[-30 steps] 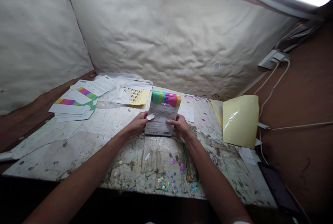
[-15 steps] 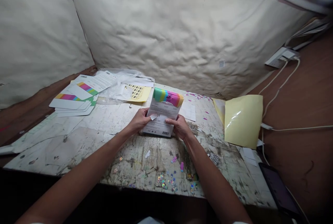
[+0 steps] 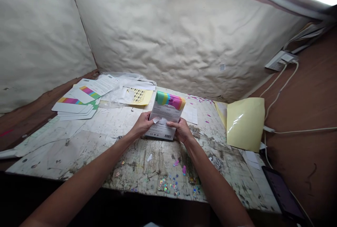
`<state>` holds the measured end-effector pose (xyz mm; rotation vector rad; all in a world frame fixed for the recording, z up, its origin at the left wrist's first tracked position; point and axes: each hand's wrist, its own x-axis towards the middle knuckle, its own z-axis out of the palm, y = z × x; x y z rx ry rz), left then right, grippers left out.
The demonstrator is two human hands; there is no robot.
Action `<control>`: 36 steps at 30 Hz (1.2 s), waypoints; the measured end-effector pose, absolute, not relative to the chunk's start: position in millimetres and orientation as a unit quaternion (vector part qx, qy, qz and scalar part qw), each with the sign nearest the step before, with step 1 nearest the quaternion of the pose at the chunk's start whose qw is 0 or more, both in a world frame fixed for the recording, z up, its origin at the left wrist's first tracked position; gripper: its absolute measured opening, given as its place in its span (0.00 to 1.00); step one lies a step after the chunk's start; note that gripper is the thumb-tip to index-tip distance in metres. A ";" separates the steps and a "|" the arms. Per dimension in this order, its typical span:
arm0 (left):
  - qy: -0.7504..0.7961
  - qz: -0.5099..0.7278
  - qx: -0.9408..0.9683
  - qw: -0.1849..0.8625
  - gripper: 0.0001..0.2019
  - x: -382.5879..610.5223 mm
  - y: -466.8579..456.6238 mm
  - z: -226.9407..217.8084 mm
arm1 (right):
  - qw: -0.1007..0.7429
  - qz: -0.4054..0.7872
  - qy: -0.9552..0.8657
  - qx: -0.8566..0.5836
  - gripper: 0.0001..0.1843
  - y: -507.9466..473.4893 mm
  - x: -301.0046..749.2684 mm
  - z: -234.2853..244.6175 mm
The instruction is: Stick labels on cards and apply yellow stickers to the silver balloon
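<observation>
Near the middle of the scuffed, paper-covered tabletop, the left hand and right hand grip a glossy white printed cardboard pack from either side, both half-closed, with the fingers curled around it. The pack tilts slightly above the surface, its rainbow-striped band at the far end. Two small white paper tabs lie on its face, right by the thumbs, though whether they are stuck down cannot be told.

Thin paper like this could cling to damp skin or crease under a thumb, and a loose tab would be hard to spot among the iridescent sequins scattered nearer the person. A slip could also bend the thin card.

To the far left sits a stack of white rainbow-striped cards. Farther along are a crumpled clear plastic bag and a pale yellow sheet of gold stickers. A curling, shiny yellow adhesive sheet lies at the right edge, its slick surface liable to curl or slide.
</observation>
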<state>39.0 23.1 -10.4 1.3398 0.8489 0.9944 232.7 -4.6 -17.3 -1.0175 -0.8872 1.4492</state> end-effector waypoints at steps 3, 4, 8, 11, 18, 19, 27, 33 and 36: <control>0.359 0.430 0.575 0.596 0.23 39.5 22.7 -9.9 | 0.556 0.606 -0.373 -0.429 0.26 -4.5 231.3 -18.0; 0.353 0.433 0.572 0.600 0.24 40.0 22.6 -9.9 | 0.560 0.602 -0.373 -0.431 0.26 -4.3 230.8 -18.6; 0.343 0.446 0.576 0.593 0.30 42.7 21.3 -10.8 | 0.569 0.596 -0.362 -0.435 0.25 -3.8 228.3 -22.1; 0.376 0.459 0.566 0.572 0.31 44.1 20.2 -12.9 | 0.565 0.599 -0.368 -0.432 0.26 -3.5 226.2 -25.0; 0.418 0.468 0.483 0.611 0.29 44.5 18.6 -15.9 | 0.562 0.330 -0.536 -0.536 0.36 -11.2 227.4 -12.1; 0.417 0.469 0.485 0.609 0.28 44.5 18.0 -15.1 | 0.569 0.228 -0.567 -0.551 0.35 -14.2 226.8 -7.4; 0.393 0.473 0.558 0.557 0.25 47.8 9.8 -8.0 | 0.450 0.041 -0.744 -0.492 0.07 -30.0 206.3 12.2; 0.405 0.464 0.563 0.552 0.24 47.0 9.0 -7.0 | 0.492 0.090 -0.691 -0.521 0.04 -28.5 209.0 8.4; 0.415 0.459 0.566 0.544 0.23 45.7 8.8 -7.1 | 0.505 0.095 -0.662 -0.545 0.05 -26.6 212.3 5.4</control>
